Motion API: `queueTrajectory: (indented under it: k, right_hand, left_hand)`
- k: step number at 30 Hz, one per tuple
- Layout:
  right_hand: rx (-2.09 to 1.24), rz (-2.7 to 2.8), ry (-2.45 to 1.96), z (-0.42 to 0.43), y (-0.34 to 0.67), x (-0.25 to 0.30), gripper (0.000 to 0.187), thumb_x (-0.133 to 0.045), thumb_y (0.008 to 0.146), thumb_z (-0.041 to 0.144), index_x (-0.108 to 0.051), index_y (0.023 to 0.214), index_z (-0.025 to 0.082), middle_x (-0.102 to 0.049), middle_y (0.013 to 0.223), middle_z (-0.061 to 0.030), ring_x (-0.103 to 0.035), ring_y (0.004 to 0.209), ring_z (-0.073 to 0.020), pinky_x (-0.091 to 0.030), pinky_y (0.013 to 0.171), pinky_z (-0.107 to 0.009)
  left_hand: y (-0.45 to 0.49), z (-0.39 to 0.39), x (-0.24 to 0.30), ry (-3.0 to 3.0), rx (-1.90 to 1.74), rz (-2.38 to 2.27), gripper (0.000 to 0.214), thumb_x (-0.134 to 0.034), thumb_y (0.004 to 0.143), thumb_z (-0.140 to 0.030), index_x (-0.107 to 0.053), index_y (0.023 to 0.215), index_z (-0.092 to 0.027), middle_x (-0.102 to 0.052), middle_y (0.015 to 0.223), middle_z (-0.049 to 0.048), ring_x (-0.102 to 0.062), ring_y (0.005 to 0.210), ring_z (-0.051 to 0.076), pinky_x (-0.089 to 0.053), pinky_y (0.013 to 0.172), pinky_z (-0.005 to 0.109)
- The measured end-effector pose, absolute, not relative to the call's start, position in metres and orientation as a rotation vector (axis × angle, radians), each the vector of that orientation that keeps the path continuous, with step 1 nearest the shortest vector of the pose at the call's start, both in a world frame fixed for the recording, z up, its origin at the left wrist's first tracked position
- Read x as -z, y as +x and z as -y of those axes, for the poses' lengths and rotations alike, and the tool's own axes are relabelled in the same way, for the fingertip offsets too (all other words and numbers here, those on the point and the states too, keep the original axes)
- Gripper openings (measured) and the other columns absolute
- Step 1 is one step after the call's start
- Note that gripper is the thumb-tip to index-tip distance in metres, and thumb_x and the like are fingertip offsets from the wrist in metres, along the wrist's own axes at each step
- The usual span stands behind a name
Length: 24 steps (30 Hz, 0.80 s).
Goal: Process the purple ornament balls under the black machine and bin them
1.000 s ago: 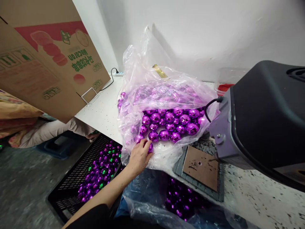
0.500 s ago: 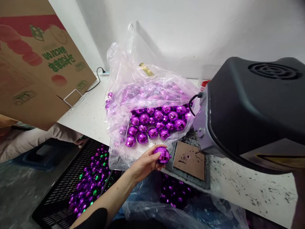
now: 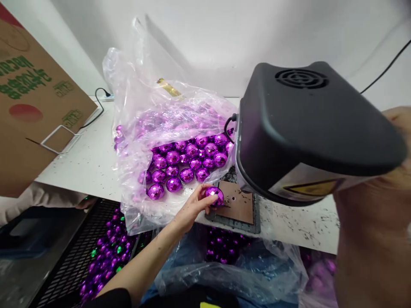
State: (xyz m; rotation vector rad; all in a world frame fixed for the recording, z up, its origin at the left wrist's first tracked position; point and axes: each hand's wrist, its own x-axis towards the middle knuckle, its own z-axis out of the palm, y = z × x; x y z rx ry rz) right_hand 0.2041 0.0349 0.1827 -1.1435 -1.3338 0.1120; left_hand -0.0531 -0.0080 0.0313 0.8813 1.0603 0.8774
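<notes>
Right hand (image 3: 396, 128) is a blurry blob half hidden behind the black machine (image 3: 308, 128), so I can't tell its grip. Left hand (image 3: 192, 207) pinches a purple ball (image 3: 214, 194) just below-left of the machine. The ball is round, so there's no readable axis.

The single ball (image 3: 214, 196) is shiny purple with a faceted mirror-tile pattern, like the heap of balls (image 3: 186, 160) inside the clear plastic bag (image 3: 135, 98), while the black mesh crate (image 3: 73, 256) holds purple balls mixed with a few green ones. The machine (image 3: 298, 115) has a matte black hood over a pale grey body with a yellow-and-black label (image 3: 316, 187), and beneath it lies a brown pad (image 3: 239, 203) flecked with dark specks. The table (image 3: 93, 158) is white peppered with black, the box (image 3: 32, 107) is brown with green lettering and a red blotch, and the lower bag (image 3: 257, 265) is blue.
</notes>
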Motion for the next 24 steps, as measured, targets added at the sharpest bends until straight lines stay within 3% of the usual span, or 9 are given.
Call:
queueTrajectory:
  k: [4,9,18,24]
  right_hand:
    - [-0.05,1.333,-1.178,-0.036,0.2,-0.188,0.038,-0.06,0.098,0.038,-0.056,0.075,0.008,-0.037,0.069,0.0002,-0.033,0.07,0.0002,-0.022,0.06,-0.016]
    - [-0.093,1.326,-1.174,-0.036,0.201,-0.187,0.032,-0.062,0.097,0.034,-0.059,0.079,0.007,-0.036,0.069,0.001,-0.031,0.07,0.0002,-0.022,0.061,-0.016]
    - [-0.081,1.367,-1.162,-0.037,0.204,-0.186,0.041,-0.061,0.098,0.044,-0.057,0.078,0.009,-0.036,0.069,0.0001,-0.031,0.067,-0.0003,-0.022,0.059,-0.016]
    - [-0.105,1.391,-1.133,-0.037,0.205,-0.188,0.053,-0.058,0.098,0.057,-0.055,0.077,0.009,-0.039,0.067,0.0005,-0.033,0.065,-0.0002,-0.025,0.057,-0.015]
  left_hand:
    - [-0.032,0.007,-0.027,1.211,-0.924,-1.125,0.049,-0.079,0.086,-0.046,-0.06,0.123,-0.02,-0.069,0.11,0.0044,-0.064,0.098,0.021,-0.05,0.083,0.032]
    - [-0.014,0.008,-0.016,1.609,-0.948,-1.269,0.044,-0.074,0.091,-0.039,-0.06,0.128,-0.021,-0.071,0.126,0.0087,-0.064,0.116,0.029,-0.049,0.103,0.046]
    - [0.006,0.002,0.008,2.067,-0.981,-1.347,0.043,-0.077,0.088,-0.031,-0.062,0.128,-0.023,-0.068,0.131,0.0116,-0.059,0.125,0.033,-0.04,0.115,0.054]
    - [0.008,0.0,0.009,2.07,-0.82,-1.239,0.038,-0.067,0.096,-0.031,-0.056,0.131,-0.022,-0.065,0.134,0.0116,-0.056,0.13,0.031,-0.031,0.121,0.058]
